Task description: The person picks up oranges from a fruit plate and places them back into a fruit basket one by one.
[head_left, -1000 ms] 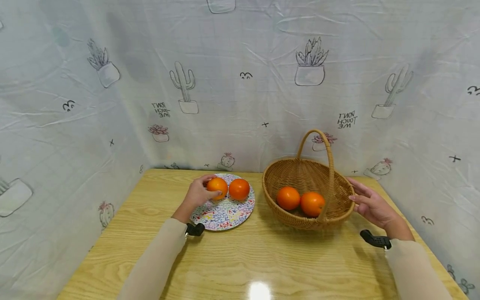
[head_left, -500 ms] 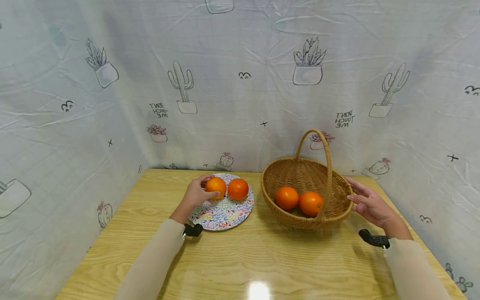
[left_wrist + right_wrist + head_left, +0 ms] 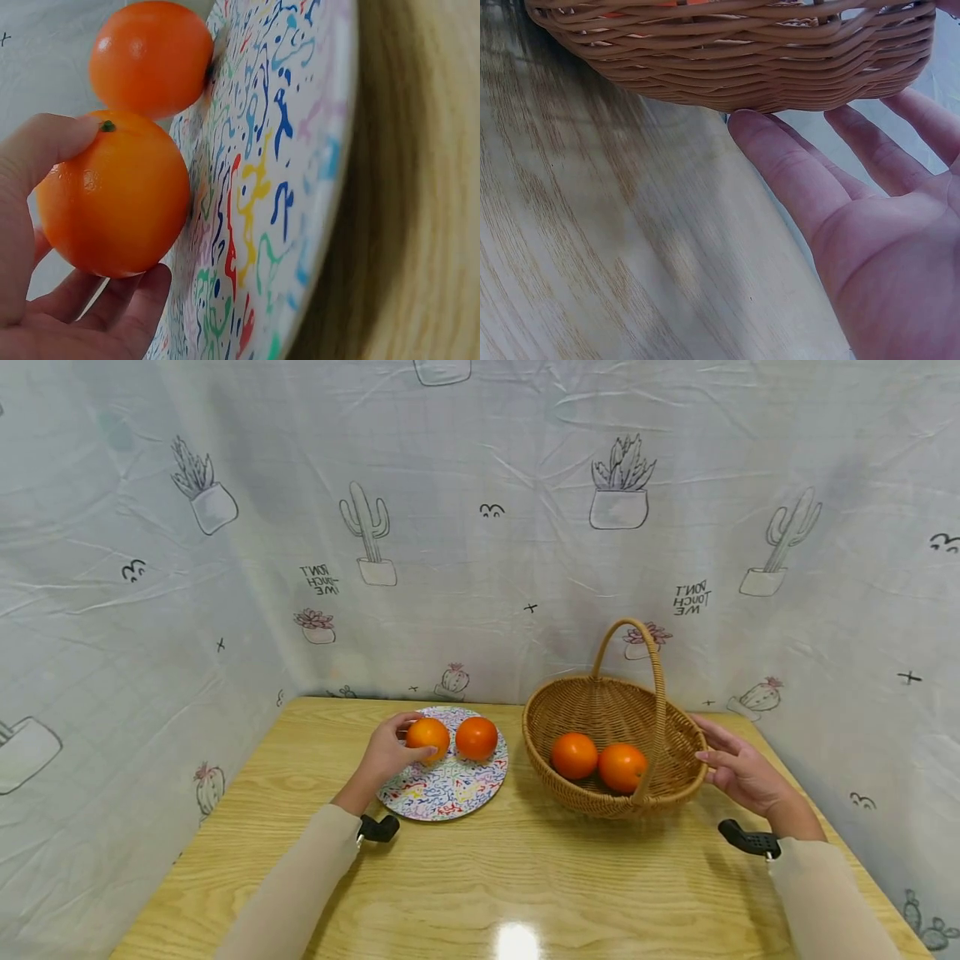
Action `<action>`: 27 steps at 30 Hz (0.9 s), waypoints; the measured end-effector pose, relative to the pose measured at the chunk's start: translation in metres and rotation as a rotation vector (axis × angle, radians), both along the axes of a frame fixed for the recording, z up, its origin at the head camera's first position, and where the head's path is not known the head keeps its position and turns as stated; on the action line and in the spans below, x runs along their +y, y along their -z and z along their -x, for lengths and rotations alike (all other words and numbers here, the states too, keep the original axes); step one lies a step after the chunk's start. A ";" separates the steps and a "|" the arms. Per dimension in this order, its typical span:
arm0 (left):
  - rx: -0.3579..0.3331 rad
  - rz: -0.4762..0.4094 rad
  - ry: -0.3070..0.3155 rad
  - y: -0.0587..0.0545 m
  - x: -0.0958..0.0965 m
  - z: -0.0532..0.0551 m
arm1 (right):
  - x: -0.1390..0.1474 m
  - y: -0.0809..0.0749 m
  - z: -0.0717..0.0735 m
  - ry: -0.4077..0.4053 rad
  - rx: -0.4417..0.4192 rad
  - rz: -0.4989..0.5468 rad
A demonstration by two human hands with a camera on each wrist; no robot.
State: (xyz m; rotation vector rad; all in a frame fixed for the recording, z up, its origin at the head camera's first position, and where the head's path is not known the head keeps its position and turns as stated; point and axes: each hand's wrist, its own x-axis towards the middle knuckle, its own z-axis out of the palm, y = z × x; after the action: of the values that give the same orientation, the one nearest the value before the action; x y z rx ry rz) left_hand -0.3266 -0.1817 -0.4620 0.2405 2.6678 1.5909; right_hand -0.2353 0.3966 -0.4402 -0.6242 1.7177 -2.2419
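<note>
My left hand (image 3: 387,750) grips an orange (image 3: 427,740) over the left side of a round, colour-squiggled plate (image 3: 442,803). In the left wrist view the thumb lies by the small green stem end of that orange (image 3: 116,202) and the fingers curl beneath; whether it touches the plate I cannot tell. Beside it on the plate sits a redder, smoother orange fruit (image 3: 477,739). At the right, my right hand (image 3: 742,771) holds the side of a wicker basket (image 3: 570,697), thumb on the rim and fingers against the outer wall. Two orange fruits (image 3: 575,756) lie inside.
A tall arched handle (image 3: 656,693) rises over the basket. The wooden table (image 3: 465,893) stretches in front of plate and basket. A pale curtain (image 3: 465,552) printed with potted plants hangs close behind and along both sides.
My left hand and its orange have shifted slightly left, widening the gap from the other fruit on the plate. The right hand and basket stay where they were.
</note>
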 end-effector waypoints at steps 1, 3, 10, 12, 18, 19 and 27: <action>-0.001 -0.003 0.001 0.000 0.000 -0.001 | 0.000 0.000 0.000 0.000 -0.002 0.003; -0.003 -0.014 0.003 -0.002 -0.001 -0.003 | 0.000 0.000 0.000 0.004 -0.008 0.007; -0.005 -0.048 0.029 -0.006 -0.004 -0.010 | 0.000 0.000 0.001 0.034 -0.032 0.001; -0.004 -0.048 0.036 -0.007 -0.004 -0.012 | 0.000 0.001 0.001 0.038 -0.036 -0.004; 0.027 -0.051 0.058 -0.014 -0.003 -0.018 | 0.001 0.001 0.002 0.031 -0.026 -0.010; 0.033 -0.055 0.063 -0.016 -0.002 -0.019 | 0.001 0.001 0.002 0.027 -0.023 -0.008; 0.070 -0.081 0.099 -0.033 0.009 -0.026 | 0.001 0.001 0.002 0.016 -0.020 -0.008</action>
State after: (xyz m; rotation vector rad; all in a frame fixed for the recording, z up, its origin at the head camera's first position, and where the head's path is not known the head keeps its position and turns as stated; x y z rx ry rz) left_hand -0.3001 -0.1727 -0.4288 0.4314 2.5989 1.6918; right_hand -0.2368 0.3976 -0.4415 -0.5867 1.7265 -2.2433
